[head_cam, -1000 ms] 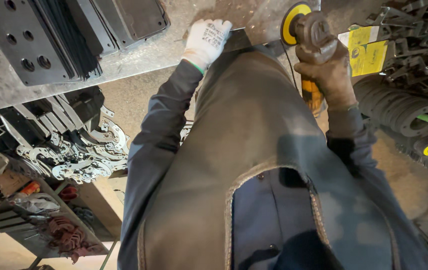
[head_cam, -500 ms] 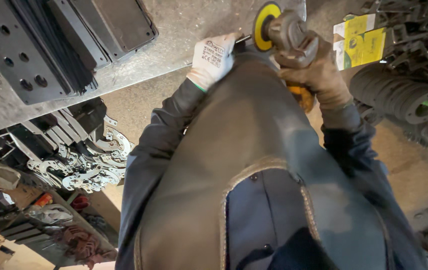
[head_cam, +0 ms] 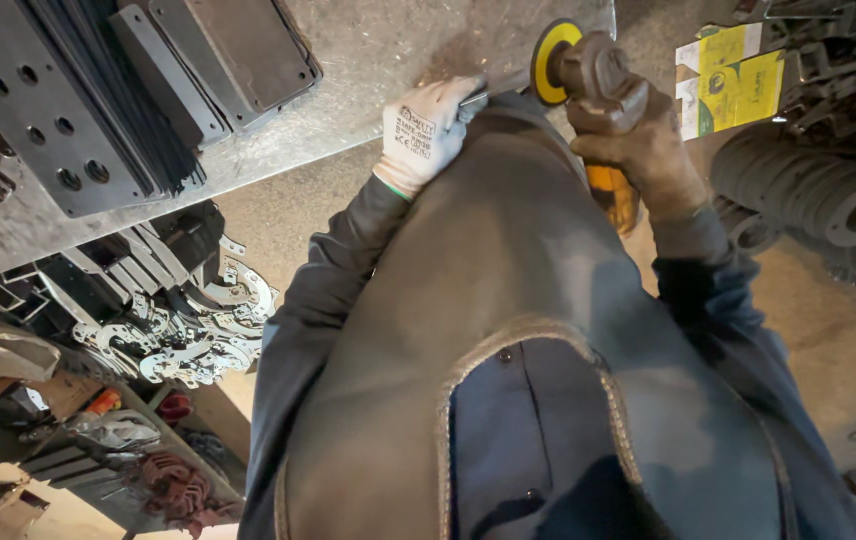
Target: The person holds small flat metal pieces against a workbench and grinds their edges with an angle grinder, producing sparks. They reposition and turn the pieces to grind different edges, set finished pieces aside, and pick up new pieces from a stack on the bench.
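Right hand [head_cam: 643,150], brown-gloved, we clamp around the grey angle grinder with yellow disc [head_cam: 588,70] at the steel bench [head_cam: 378,60] edge; white-gloved left hand [head_cam: 426,130] pinches a thin metal strip [head_cam: 493,92]. Yellow rectangular cartons [head_cam: 733,75] lie right.

gloved hands seen: 2 – left hand [head_cam: 426,133], right hand [head_cam: 648,150] | grinder [head_cam: 588,75] held: 1 | yellow disc [head_cam: 551,60] counted: 1 | metal table [head_cam: 368,60] seen: 1 | yellow boxes [head_cam: 733,75] seen: 2
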The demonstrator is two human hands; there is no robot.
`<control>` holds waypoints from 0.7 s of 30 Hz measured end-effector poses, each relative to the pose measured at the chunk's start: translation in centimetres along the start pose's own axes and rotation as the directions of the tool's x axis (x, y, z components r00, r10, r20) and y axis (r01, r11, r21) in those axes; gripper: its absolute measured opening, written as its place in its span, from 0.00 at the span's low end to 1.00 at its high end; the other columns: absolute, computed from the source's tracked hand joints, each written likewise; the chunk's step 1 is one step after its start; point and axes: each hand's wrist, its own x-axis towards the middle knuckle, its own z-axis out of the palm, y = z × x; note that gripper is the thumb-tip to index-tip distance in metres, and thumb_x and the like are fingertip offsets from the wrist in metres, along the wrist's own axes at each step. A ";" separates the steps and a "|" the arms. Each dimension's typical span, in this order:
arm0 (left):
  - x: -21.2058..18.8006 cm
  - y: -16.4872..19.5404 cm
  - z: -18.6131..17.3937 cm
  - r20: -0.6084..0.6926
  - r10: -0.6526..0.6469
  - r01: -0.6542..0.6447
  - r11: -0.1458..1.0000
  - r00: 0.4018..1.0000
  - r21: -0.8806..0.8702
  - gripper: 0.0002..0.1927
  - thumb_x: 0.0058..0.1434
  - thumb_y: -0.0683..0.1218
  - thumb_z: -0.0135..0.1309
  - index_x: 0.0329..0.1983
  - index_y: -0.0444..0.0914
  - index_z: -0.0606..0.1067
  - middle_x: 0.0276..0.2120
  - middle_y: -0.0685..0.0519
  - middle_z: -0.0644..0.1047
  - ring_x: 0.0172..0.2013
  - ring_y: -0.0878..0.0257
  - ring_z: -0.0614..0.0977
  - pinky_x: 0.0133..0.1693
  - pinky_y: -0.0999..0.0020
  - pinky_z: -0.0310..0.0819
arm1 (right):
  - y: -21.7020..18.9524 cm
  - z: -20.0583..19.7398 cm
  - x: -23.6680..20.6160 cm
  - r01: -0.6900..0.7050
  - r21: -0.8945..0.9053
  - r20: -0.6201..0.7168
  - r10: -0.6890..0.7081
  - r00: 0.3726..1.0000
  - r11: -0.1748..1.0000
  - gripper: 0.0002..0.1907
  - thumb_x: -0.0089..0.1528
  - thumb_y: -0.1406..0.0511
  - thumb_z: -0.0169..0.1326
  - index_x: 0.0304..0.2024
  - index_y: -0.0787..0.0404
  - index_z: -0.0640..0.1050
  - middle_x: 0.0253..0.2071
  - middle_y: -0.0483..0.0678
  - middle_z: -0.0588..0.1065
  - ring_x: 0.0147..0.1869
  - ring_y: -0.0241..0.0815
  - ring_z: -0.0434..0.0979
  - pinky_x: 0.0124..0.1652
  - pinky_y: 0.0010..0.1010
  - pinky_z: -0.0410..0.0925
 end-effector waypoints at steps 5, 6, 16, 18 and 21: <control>-0.2 -0.5 0.3 0.080 0.001 -0.015 0.985 0.997 0.172 0.16 0.60 0.43 0.57 0.52 0.42 0.76 0.42 0.52 0.81 0.43 0.54 0.83 0.42 0.58 0.76 | -1.8 -0.2 -0.3 0.164 -0.182 -0.006 -0.168 0.986 0.970 0.38 0.46 0.68 0.75 0.57 0.72 0.74 0.55 0.52 0.77 0.60 0.43 0.78 0.60 0.35 0.71; -0.1 -0.6 0.5 0.073 0.020 -0.035 0.979 0.997 0.203 0.16 0.60 0.43 0.56 0.52 0.42 0.75 0.43 0.53 0.81 0.44 0.55 0.83 0.43 0.59 0.76 | -2.1 -0.2 -0.5 0.172 -0.141 0.021 -0.171 0.985 0.975 0.37 0.48 0.68 0.74 0.58 0.71 0.74 0.56 0.52 0.77 0.61 0.42 0.78 0.62 0.35 0.71; -0.3 -0.6 1.6 0.082 0.105 -0.123 0.957 0.991 0.261 0.16 0.60 0.43 0.55 0.53 0.42 0.75 0.48 0.52 0.81 0.46 0.56 0.82 0.45 0.60 0.76 | -1.9 -0.5 0.2 0.135 0.002 0.133 -0.134 0.982 0.991 0.40 0.51 0.69 0.74 0.64 0.71 0.72 0.60 0.52 0.77 0.65 0.42 0.77 0.66 0.35 0.70; -0.5 -0.6 1.5 0.067 0.120 -0.133 0.962 0.991 0.240 0.17 0.60 0.44 0.57 0.53 0.42 0.75 0.48 0.52 0.81 0.46 0.56 0.82 0.47 0.59 0.76 | -1.4 -0.6 0.2 0.101 0.039 0.122 -0.105 0.987 0.994 0.38 0.53 0.70 0.72 0.63 0.71 0.73 0.61 0.52 0.77 0.66 0.42 0.78 0.68 0.35 0.71; -0.6 -0.4 1.0 0.028 0.126 -0.129 0.977 0.992 0.168 0.18 0.59 0.44 0.57 0.54 0.42 0.75 0.48 0.51 0.81 0.47 0.55 0.83 0.47 0.59 0.77 | -0.7 -0.9 0.2 0.076 -0.030 0.079 -0.073 0.994 0.997 0.33 0.53 0.71 0.72 0.60 0.71 0.76 0.60 0.53 0.78 0.65 0.43 0.79 0.66 0.35 0.72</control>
